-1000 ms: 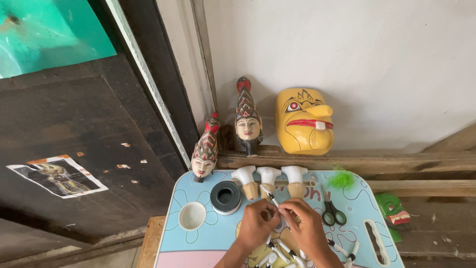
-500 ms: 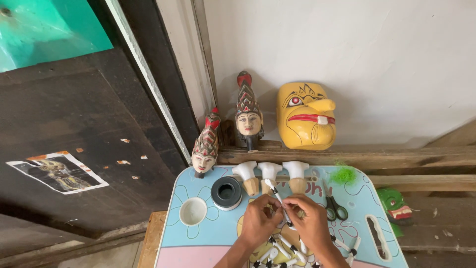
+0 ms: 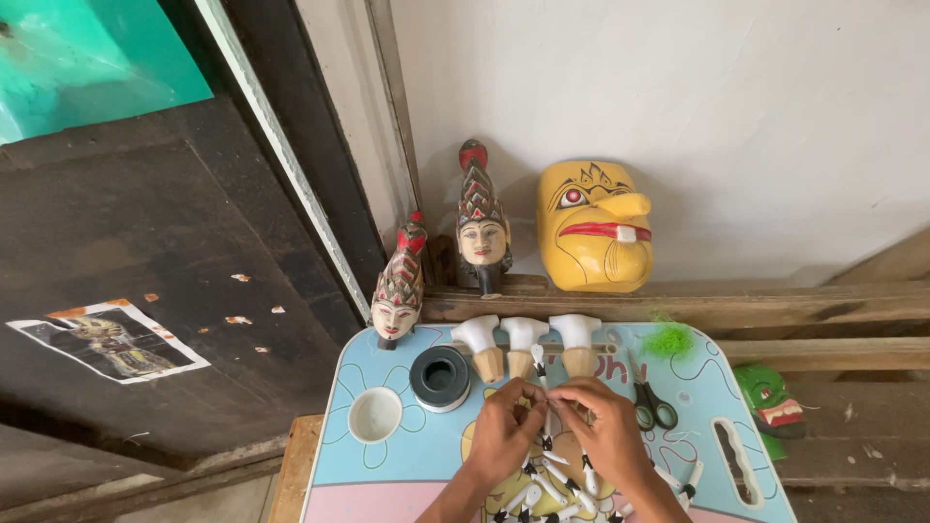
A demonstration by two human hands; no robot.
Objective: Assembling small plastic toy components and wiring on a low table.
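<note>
The biggest thing before me is the white wall point(image 3: 678, 107), and to the left of it stands a dark wooden panel point(image 3: 145, 242) with a small printed picture point(image 3: 107, 339) stuck on it. Below the wall runs a wooden ledge point(image 3: 775, 305). On this ledge leans a yellow mask point(image 3: 593, 228) with a red mouth, and just beside it, to the left, stands a carved puppet head point(image 3: 481, 228) with a tall pointed crown.

I work on a small light blue table point(image 3: 407, 450) with drawn flowers. A second puppet head point(image 3: 397, 291) stands at its far left corner. Three white unpainted puppet pieces point(image 3: 523, 344) stand in a row at the far edge. Near them is a round black container point(image 3: 440, 376), and to the left of it a white cup hole point(image 3: 375, 415) in the table. Scissors with dark handles point(image 3: 651, 407) lie to the right, close to a green fluffy tuft point(image 3: 668, 339). A green mask point(image 3: 770, 407) lies off the table on the right side.

My left hand point(image 3: 504, 436) and my right hand point(image 3: 605, 431) meet over the middle of the table, fingers closed, and together they pinch a thin white stick with a black tip point(image 3: 540, 373). Many similar small white and black pieces point(image 3: 552, 475) lie on the table under my hands.
</note>
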